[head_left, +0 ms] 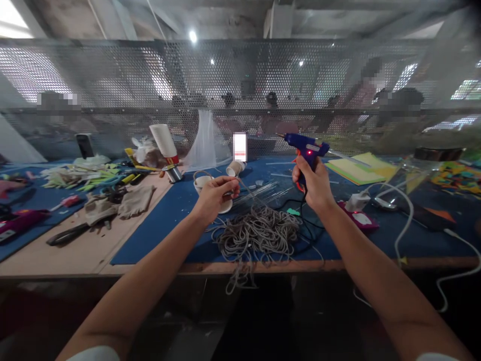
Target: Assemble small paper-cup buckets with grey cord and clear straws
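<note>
My right hand [315, 183] is closed round the grip of a blue hot glue gun [306, 146], held upright above the table with its nozzle pointing left and a red light on. My left hand [217, 193] is closed in a pinch on a thin grey cord, just over a white paper cup [225, 204]. A tangled heap of grey cord [259, 233] lies on the blue mat [158, 225] between my hands. A second small cup [235, 168] lies tipped over behind my left hand. Clear glue sticks [263, 190] are scattered nearby.
A perforated metal screen [240, 80] closes the back of the table; people sit beyond it. Left: scissors [67, 234], cloth pieces, paper scraps, a white tube [165, 143]. Right: yellow-green foam sheets [356, 168], a white charger and cables [398, 200], coloured scraps.
</note>
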`<state>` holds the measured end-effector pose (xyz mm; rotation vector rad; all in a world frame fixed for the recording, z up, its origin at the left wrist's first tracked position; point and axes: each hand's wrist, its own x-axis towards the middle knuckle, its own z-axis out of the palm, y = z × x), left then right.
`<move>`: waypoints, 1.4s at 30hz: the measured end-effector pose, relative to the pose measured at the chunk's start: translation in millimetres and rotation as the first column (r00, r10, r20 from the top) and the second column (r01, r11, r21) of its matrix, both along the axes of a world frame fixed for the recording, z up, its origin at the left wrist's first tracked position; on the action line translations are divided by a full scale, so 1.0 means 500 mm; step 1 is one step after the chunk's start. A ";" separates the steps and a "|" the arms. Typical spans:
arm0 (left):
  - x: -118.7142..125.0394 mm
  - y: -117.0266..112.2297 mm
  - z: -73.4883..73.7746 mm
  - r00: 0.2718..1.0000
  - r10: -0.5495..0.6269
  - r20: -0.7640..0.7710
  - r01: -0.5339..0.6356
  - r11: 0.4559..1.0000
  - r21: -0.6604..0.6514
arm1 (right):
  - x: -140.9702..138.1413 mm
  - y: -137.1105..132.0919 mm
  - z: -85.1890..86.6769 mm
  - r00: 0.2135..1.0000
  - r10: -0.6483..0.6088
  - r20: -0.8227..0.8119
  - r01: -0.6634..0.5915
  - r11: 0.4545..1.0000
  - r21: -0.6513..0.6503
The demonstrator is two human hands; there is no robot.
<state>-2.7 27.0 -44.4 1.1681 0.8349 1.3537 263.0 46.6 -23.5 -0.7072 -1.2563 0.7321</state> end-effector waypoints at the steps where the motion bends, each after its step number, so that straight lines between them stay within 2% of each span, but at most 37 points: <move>1: -0.001 0.001 0.000 1.000 -0.002 0.001 0.002 1.000 -0.003 | -0.001 -0.002 0.001 1.000 -0.003 0.007 0.003 1.000 -0.004; 5: -0.002 0.002 0.002 1.000 0.018 -0.007 -0.018 1.000 -0.004 | -0.005 -0.011 0.004 0.998 0.007 0.063 -0.006 1.000 -0.013; 10: 0.005 -0.006 0.009 0.998 0.055 -0.007 -0.055 0.998 -0.004 | -0.020 -0.035 0.009 0.979 -0.060 0.196 0.057 0.998 0.021; 13: 0.012 -0.012 0.013 0.999 0.039 0.000 -0.039 0.999 -0.001 | -0.035 -0.056 0.008 0.959 -0.033 0.282 0.023 0.999 0.040; 18: 0.011 -0.013 0.009 1.000 -0.016 -0.012 0.017 1.000 0.026 | -0.056 -0.075 -0.013 0.937 -0.028 0.349 0.039 0.999 -0.023; 21: 0.007 -0.010 0.004 0.999 -0.038 0.006 0.038 0.999 0.012 | -0.061 -0.076 -0.026 0.905 0.003 0.426 0.001 1.000 -0.010; 25: 0.006 -0.010 0.004 0.998 -0.045 0.054 0.046 0.999 -0.024 | -0.064 -0.078 -0.033 0.830 -0.090 0.551 0.023 0.991 0.129; 28: 0.007 -0.014 0.009 0.996 -0.043 0.082 0.048 0.997 -0.056 | -0.066 -0.082 -0.033 0.775 -0.117 0.620 0.027 0.988 0.153; 33: 0.008 -0.017 0.011 0.998 0.004 0.062 -0.001 0.999 -0.045 | -0.065 -0.079 -0.041 0.754 -0.100 0.649 0.030 0.992 0.119; 42: 0.015 -0.022 0.014 0.998 0.054 -0.039 -0.052 0.997 0.057 | -0.058 -0.068 -0.049 0.695 -0.193 0.692 0.092 0.979 0.180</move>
